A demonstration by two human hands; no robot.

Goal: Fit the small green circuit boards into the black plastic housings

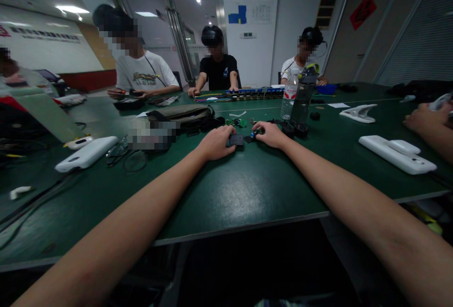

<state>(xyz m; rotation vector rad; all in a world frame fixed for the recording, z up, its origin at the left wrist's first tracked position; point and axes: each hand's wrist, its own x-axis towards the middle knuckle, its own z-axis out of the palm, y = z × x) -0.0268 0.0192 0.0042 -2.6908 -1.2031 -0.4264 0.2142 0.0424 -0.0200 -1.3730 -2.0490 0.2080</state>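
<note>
My left hand rests on the green table with its thumb and fingers closed around a black plastic case. Just to the right, my right hand pinches a small circuit board with a blue part on it. Between the two hands lies a flat black piece. Beyond them are several loose green circuit boards and a pale strip. Fine detail on the small parts is too blurred to read.
Black parts, a clear bottle and a dark bottle stand beyond my right hand. A bag lies at left. White devices sit on both sides. Several people work around the table; one person's hand shows at right.
</note>
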